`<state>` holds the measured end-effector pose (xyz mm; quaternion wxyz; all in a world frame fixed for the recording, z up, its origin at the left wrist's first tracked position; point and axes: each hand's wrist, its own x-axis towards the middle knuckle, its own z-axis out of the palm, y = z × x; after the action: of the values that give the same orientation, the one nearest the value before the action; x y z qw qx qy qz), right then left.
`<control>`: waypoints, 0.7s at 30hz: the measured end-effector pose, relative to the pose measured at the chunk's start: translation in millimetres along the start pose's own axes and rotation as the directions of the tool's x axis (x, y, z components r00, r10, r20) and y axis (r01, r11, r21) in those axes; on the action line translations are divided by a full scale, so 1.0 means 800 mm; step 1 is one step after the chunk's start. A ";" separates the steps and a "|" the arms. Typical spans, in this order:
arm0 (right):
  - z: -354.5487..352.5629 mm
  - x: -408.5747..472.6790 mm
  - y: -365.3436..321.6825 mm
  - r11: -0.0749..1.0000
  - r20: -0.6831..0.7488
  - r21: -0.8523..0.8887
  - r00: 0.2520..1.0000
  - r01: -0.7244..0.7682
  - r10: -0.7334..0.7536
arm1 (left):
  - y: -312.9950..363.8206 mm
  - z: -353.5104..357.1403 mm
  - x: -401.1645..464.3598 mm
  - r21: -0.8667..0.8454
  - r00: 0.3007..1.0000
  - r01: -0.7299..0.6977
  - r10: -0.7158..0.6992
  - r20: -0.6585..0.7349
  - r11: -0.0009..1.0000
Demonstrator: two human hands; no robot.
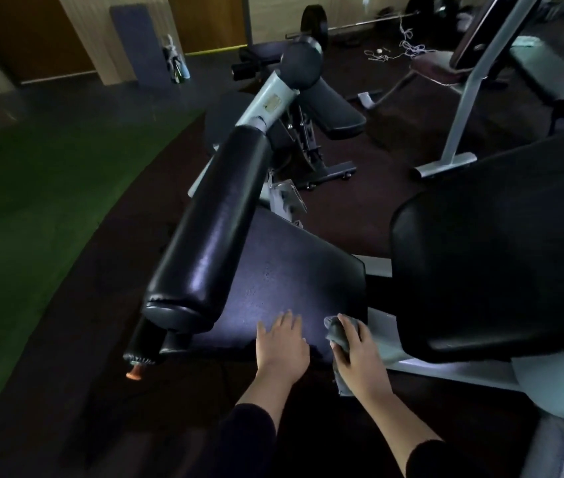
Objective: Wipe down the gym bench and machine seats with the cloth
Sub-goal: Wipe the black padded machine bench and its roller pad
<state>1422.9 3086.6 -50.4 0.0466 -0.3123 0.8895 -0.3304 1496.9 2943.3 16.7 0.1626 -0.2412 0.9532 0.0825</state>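
Grey cloth (337, 334) was bunched under your right hand (356, 353), whose fingers curled over the wad and pinned it against the near right corner of the black seat pad (290, 270); a tail of it hung down off the pad's near edge, below your wrist. Your left hand (282, 343) lay just beside it, to the left, fingers straight and slightly spread, palm flat on the same near edge and holding nothing.

From both hands the unwiped pad ran away from you and a little leftward, so I judged the coming stroke a push forward and across, with the cloth-bearing right hand the one placed for it and the left merely bracing. The pad's long axis lay roughly along that same line, near edge by your wrists, far edge up by the pale metal frame (285, 198).

Alongside the pad on its left sat the black roller pad (211, 239), its long axis also running near to far; it overhung the seat's left margin and hid that strip. To the right, a large dark backrest (494, 263) blocked whatever lay behind it, and its right side was cut off by the picture's edge.

Further off, another bench (335, 108) and a barbell plate (315, 24) stood in dim light, too murky for you to judge their surfaces.
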 end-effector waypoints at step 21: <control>0.189 0.180 0.206 0.953 -0.200 0.111 0.945 0.283 -0.258 | -0.040 0.183 0.251 0.231 0.864 0.012 0.107 -0.492 0.973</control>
<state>1264.6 3014.2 -251.7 -0.0597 -0.3959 0.8134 -0.4219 1385.1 2863.2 -192.6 -0.0662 -0.2106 0.9714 -0.0880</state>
